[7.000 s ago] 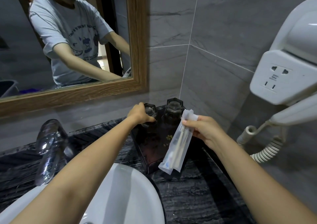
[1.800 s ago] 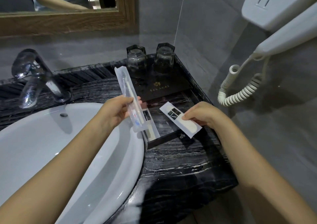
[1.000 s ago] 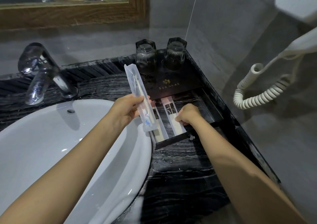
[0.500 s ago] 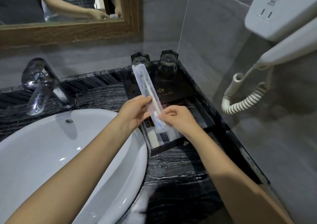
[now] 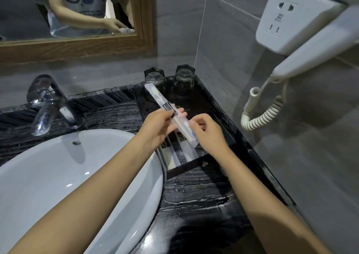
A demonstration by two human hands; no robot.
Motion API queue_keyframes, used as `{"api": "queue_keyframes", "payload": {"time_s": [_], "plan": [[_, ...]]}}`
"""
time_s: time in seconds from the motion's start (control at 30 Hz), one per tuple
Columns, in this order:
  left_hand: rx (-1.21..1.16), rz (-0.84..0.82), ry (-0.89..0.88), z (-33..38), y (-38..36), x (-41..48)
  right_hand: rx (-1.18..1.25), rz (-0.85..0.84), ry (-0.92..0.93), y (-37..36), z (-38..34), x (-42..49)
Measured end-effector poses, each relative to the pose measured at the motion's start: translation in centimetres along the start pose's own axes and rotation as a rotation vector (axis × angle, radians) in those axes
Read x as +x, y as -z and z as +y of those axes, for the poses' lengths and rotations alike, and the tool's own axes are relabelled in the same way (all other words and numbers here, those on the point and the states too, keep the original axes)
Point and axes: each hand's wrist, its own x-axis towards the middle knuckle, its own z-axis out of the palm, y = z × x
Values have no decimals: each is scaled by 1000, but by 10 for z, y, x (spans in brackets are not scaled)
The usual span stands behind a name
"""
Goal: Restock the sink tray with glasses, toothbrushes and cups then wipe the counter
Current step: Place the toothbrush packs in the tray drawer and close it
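Head view: both hands over black tray [image 5: 215, 106] at counter's right end. Left hand [image 5: 157, 126] pinches middle of toothbrush packet [image 5: 175, 115]; right hand [image 5: 206, 131] grips its lower end — likely steadying it to lay flat in front compartment. Packet: clear slim sleeve, white brush inside, dark label band, tilted up-left. Two flat white sachets [image 5: 184, 152] already lie below it. Two upturned glasses [image 5: 170, 78] stand at tray's back, beside wall.
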Motion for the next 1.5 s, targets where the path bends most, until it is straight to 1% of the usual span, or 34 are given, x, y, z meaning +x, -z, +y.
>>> {"api": "queue_keyframes", "payload": {"time_s": [0.07, 0.1, 0.17, 0.27, 0.33, 0.47, 0.53, 0.67, 0.73, 0.77, 0.8, 0.87, 0.9, 0.93, 0.97, 1.03, 1.1, 1.2, 1.27, 1.4, 1.5], "plan": [[-60, -102, 15, 2, 1, -2, 114, -93, -139, 7, -4, 5], [-64, -124, 9, 2, 1, -3, 154, -127, -171, 9, -5, 5], [-42, -102, -24, 0, 1, -3, 224, -132, -194, 10, -6, 4], [38, -4, -70, -6, 1, -1, 291, -101, -230, 9, -1, -2], [58, 13, -75, -11, 1, 0, 290, -88, -256, 9, 1, -5], [68, 7, -92, -15, 1, 4, 252, -76, -195, 11, 3, -4], [73, 9, -72, -18, 0, 8, 267, -49, -186, 14, 5, -3], [36, 43, 25, -23, 1, 20, 258, -5, -248, 29, 12, -3], [83, 84, 6, -23, 7, 28, 214, -4, -293, 41, 17, -4], [174, 118, -44, -23, 11, 32, 190, -9, -320, 47, 19, -5], [340, 159, -128, -23, 17, 37, 164, -20, -349, 53, 21, -6], [855, 228, -365, -23, 28, 45, 101, -38, -403, 60, 25, -7], [1115, 220, -472, -24, 32, 49, 69, -40, -427, 62, 27, -7], [1322, 169, -543, -26, 36, 53, 36, -37, -448, 63, 29, -6], [1480, 91, -571, -29, 40, 58, 0, -31, -466, 63, 31, -5], [1719, -44, -537, -37, 48, 68, -77, -18, -496, 61, 36, 0], [1909, -89, -494, -45, 57, 73, -136, -1, -512, 56, 42, 8], [2029, -91, -552, -51, 67, 74, -199, 15, -510, 42, 51, 26], [2030, -97, -588, -52, 70, 74, -240, 11, -508, 32, 56, 39], [2024, -99, -595, -53, 71, 75, -299, 2, -519, 17, 70, 62], [2016, -96, -619, -55, 73, 76, -394, -26, -530, 10, 86, 72]]}}
